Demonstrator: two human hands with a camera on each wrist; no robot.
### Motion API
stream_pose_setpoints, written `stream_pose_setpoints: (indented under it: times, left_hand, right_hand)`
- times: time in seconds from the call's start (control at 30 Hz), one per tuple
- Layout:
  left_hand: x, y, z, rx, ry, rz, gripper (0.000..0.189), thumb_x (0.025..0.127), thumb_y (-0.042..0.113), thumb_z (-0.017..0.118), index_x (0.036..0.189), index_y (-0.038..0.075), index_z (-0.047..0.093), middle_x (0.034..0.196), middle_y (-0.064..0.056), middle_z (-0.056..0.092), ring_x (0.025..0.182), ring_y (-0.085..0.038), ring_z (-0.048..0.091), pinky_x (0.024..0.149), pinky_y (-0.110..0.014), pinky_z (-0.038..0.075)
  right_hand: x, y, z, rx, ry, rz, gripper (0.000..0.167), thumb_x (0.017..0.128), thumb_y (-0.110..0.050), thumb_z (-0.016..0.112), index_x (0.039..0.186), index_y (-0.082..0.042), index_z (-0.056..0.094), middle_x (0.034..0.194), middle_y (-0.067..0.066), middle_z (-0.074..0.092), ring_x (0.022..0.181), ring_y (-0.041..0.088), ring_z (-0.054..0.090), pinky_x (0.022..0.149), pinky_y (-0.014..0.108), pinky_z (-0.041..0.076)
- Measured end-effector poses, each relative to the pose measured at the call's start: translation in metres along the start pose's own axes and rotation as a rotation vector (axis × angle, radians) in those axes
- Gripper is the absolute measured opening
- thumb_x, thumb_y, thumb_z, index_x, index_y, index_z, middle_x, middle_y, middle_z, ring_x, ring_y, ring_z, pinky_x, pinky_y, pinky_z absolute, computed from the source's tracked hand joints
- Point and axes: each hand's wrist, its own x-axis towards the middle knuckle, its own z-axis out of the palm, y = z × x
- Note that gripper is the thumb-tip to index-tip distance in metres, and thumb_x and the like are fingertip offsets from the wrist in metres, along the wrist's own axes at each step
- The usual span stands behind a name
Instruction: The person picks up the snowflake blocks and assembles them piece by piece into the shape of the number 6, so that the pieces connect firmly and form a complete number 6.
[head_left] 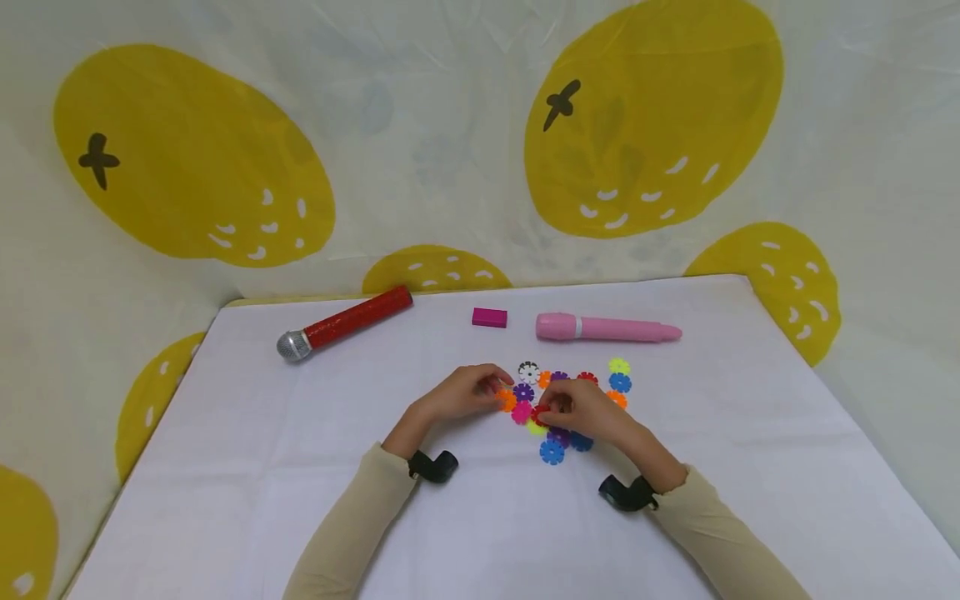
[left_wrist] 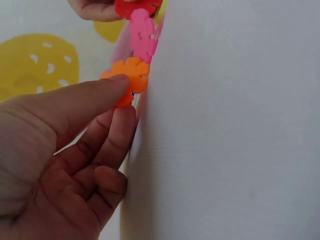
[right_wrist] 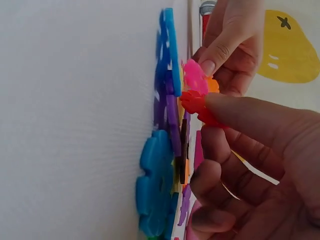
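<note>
My left hand [head_left: 467, 392] pinches an orange notched plastic disc [left_wrist: 136, 72] between thumb and fingers. A pink notched disc [left_wrist: 141, 36] adjoins the orange one, on the side towards the right hand. Thumb and fingers of my right hand [head_left: 592, 408] pinch a red notched disc [right_wrist: 194, 103], close by the pink one. More discs of the same kind lie on the table around both hands, among them a purple disc [head_left: 523, 392], a white disc [head_left: 528, 372] and a blue disc [head_left: 552, 452]. Some of them are partly hidden under the right hand.
Towards the back of the white table [head_left: 300, 467] lie a red microphone [head_left: 352, 321] with a silver head, a small magenta block [head_left: 490, 317] and a pink microphone-shaped toy [head_left: 615, 328]. Beyond the back edge hangs a white cloth [head_left: 427, 125] with yellow fruit prints.
</note>
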Motion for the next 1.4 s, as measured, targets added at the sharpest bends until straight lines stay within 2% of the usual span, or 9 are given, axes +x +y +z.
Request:
stream_pose_setpoints:
  times: [0.27,0.43,0.57,0.77,1.03,1.2,1.4]
  left_hand:
    - [-0.001,-0.008,0.000,-0.102,0.018,-0.022,0.021,0.090,0.011,0.070,0.111,0.008,0.067,0.099,-0.002,0.065,0.091,-0.015,0.058,0.082,-0.022,0.049]
    - [0.000,-0.008,0.003,-0.236,0.024,-0.038,0.022,0.091,0.012,0.069,0.112,0.005,0.066,0.099,-0.004,0.065,0.087,-0.014,0.059,0.076,-0.022,0.051]
    - [0.003,-0.007,0.006,-0.329,0.048,-0.075,0.025,0.091,0.015,0.070,0.113,0.005,0.065,0.099,-0.004,0.065,0.083,-0.016,0.060,0.069,-0.023,0.051]
    - [0.004,-0.010,0.007,-0.420,0.082,-0.110,0.029,0.091,0.018,0.070,0.115,0.004,0.063,0.099,-0.006,0.065,0.082,-0.015,0.061,0.069,-0.022,0.051]
    - [-0.001,-0.012,0.007,-0.470,0.069,-0.126,0.029,0.091,0.020,0.070,0.115,0.005,0.063,0.096,-0.005,0.067,0.078,-0.016,0.061,0.068,-0.023,0.050]
    - [-0.001,-0.015,0.008,-0.512,0.016,-0.108,0.028,0.093,0.017,0.068,0.116,0.004,0.063,0.094,-0.005,0.067,0.076,-0.015,0.061,0.070,-0.022,0.051]
    - [-0.001,-0.017,0.008,-0.526,-0.010,-0.089,0.027,0.094,0.014,0.066,0.117,0.001,0.062,0.092,-0.005,0.068,0.076,-0.015,0.063,0.073,-0.023,0.053]
  right_hand:
    - [0.002,0.004,0.000,0.041,-0.020,-0.046,0.012,0.088,-0.016,0.072,0.095,-0.006,0.071,0.075,-0.002,0.060,0.070,0.014,0.051,0.060,0.020,0.044]
    - [0.003,0.006,-0.001,0.073,-0.001,-0.057,0.015,0.092,-0.012,0.068,0.104,-0.004,0.070,0.084,0.002,0.063,0.072,0.014,0.057,0.064,0.021,0.051]
    - [0.004,0.006,-0.003,0.084,0.044,-0.069,0.015,0.091,-0.007,0.068,0.105,-0.002,0.069,0.087,0.004,0.064,0.071,0.014,0.057,0.063,0.021,0.051]
    - [0.006,0.004,0.000,0.131,0.133,-0.059,0.015,0.087,-0.006,0.072,0.101,-0.002,0.065,0.085,0.004,0.066,0.072,0.015,0.059,0.065,0.020,0.052]
    - [0.008,-0.005,0.003,0.216,0.175,-0.079,0.015,0.087,-0.006,0.072,0.101,-0.003,0.066,0.092,0.008,0.068,0.078,0.018,0.063,0.070,0.019,0.053]
    - [0.008,-0.007,0.004,0.216,0.164,-0.089,0.014,0.087,-0.005,0.071,0.100,-0.002,0.066,0.092,0.008,0.068,0.077,0.017,0.063,0.069,0.019,0.053]
    - [0.009,-0.005,0.007,0.195,0.179,-0.163,0.012,0.087,-0.005,0.071,0.098,-0.002,0.068,0.094,0.010,0.068,0.083,0.020,0.065,0.074,0.020,0.053]
